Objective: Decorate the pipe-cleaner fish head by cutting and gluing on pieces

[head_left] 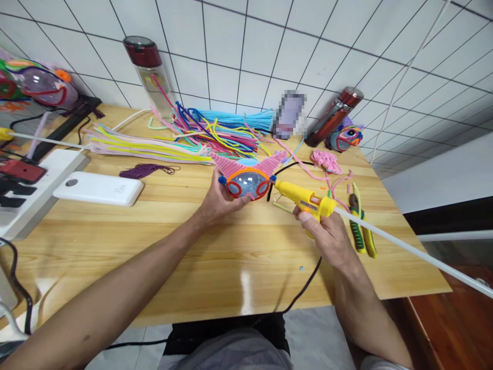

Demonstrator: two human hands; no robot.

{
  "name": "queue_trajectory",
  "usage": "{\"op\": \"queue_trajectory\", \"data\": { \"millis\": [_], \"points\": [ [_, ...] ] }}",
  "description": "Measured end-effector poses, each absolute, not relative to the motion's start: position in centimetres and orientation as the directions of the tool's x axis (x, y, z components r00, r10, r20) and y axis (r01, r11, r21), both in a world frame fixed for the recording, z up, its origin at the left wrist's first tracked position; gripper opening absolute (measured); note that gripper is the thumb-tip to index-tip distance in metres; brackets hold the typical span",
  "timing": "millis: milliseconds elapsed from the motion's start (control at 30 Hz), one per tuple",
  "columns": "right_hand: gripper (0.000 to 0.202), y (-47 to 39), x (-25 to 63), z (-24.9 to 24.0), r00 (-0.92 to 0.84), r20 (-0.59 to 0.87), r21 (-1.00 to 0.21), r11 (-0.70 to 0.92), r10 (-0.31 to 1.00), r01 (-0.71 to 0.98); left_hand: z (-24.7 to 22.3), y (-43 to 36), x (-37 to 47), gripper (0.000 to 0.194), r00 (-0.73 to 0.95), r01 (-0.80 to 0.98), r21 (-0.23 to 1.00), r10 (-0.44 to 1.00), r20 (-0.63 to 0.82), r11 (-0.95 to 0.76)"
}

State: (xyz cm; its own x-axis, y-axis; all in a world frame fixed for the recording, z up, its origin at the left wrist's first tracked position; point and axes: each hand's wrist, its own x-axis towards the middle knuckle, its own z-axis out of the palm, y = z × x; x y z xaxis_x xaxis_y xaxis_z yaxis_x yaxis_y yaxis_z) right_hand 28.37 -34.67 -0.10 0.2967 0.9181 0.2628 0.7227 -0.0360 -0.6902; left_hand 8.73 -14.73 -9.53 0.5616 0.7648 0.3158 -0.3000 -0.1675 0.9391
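My left hand (218, 201) grips a small craft figure (247, 184) by its left side and underside. The figure has a clear rounded front, pink pipe-cleaner ears, red rings and an orange band, with a dark blue pompom on either side. In my right hand (325, 231) is a yellow glue gun (302, 196), fingers wrapped round its handle. Its nozzle points left, at or very close to the figure's right-hand pompom; whether they touch I cannot tell. A long white glue stick (404, 252) sticks out of the gun's back end.
Bundles of coloured pipe cleaners (219, 136) lie behind the figure. Green-and-yellow pliers (358, 226) rest at right, near a pink coil (326, 161). At left are a white power bank (99, 188) and a power strip (46, 180). A bottle (148, 72) and red flask (335, 115) stand by the wall.
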Motion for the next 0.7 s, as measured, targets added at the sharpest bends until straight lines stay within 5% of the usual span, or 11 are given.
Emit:
{"op": "queue_trajectory", "data": {
  "millis": [700],
  "points": [
    [0.041,-34.69,28.28,-0.05,0.295,0.251,-0.677,-0.051,0.922,0.734,-9.55,-14.88,8.73,0.100,0.560,-0.311,0.939,0.770,0.305,-0.146]
  ]
}}
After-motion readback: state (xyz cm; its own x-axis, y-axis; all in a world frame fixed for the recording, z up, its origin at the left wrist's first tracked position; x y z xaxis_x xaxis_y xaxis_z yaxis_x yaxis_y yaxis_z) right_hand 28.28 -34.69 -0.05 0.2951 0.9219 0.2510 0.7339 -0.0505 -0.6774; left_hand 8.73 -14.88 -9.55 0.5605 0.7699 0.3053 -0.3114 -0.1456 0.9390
